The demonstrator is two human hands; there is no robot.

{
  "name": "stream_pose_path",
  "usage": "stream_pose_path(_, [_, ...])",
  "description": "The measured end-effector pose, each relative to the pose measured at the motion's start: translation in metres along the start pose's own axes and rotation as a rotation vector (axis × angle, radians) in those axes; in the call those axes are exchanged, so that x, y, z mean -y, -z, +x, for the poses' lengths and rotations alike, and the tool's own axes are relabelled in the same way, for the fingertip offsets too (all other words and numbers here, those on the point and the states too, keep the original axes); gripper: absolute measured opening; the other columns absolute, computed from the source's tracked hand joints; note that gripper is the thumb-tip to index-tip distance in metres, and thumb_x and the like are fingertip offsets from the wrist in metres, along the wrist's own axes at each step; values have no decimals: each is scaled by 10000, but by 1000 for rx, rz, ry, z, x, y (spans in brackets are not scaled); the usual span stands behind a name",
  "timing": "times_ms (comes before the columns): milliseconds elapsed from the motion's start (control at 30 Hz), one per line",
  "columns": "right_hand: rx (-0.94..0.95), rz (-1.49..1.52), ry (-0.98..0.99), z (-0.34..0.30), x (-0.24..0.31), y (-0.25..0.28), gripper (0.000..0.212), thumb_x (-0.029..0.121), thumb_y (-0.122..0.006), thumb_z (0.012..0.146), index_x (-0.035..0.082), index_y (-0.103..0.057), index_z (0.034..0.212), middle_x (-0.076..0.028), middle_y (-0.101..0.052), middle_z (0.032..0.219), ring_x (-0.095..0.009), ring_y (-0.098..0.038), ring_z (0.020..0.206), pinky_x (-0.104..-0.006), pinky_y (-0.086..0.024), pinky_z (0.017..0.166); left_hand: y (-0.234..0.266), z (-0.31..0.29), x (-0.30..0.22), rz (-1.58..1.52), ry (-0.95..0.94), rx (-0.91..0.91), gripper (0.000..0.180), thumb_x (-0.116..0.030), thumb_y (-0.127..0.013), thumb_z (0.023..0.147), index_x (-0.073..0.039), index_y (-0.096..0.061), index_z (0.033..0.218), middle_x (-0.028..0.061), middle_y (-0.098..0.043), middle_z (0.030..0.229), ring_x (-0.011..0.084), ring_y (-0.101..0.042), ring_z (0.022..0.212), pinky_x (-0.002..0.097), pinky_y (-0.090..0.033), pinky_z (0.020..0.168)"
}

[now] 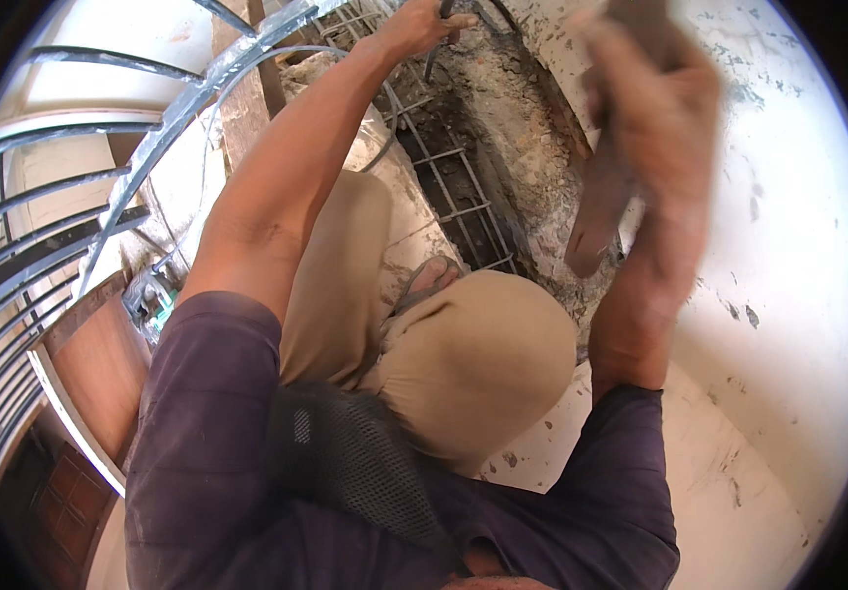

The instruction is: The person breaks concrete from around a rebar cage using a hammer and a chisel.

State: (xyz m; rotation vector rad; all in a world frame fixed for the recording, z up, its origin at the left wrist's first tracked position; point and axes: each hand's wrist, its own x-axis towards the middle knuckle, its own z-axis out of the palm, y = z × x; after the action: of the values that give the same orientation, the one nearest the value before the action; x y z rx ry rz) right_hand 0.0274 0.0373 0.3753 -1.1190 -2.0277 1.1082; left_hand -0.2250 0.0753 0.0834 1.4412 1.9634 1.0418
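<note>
At the top of the head view, my left hand [416,28] is closed around a thin dark metal rod [430,65], which looks like a chisel; its tip meets rough broken concrete [502,108]. My right hand [662,108], smeared by motion, is raised at the upper right. It grips the wooden handle [601,221] of what looks like a hammer, whose top end is blurred and cut by the frame's edge. Between my arms lies a trench with a steel rebar cage [458,209] in it. My knees in tan trousers are bent beside the trench.
A metal railing [99,128] curves along the left, with a wooden board [99,364] below it. A timber post [247,128] stands by the trench. On the right is a stained white wall [768,197]. A loose wire [291,49] hangs near the railing.
</note>
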Motion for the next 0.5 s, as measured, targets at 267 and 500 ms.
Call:
stream_pose_path(267, [107,-58,-104,6,-68,-34,372,328,-708,802,-35,-693,879,-86,-637,655,-137,-607,615,-306,-488,579,23,-3,-25,150,-5,68,533,-511,-649,935,-8,-698,764,215,-678,752,352,-678,769,484,-516,711])
stream_pose_path(500, [186,-54,-92,-26,-15,-2,334,318,-772,828,18,-660,923,-18,-588,645,-85,-532,527,-246,-428,490,-1,-8,-4,229,1,-24,535,-535,-663,897,-12,-723,805,231,-706,803,371,-710,820,485,-540,751])
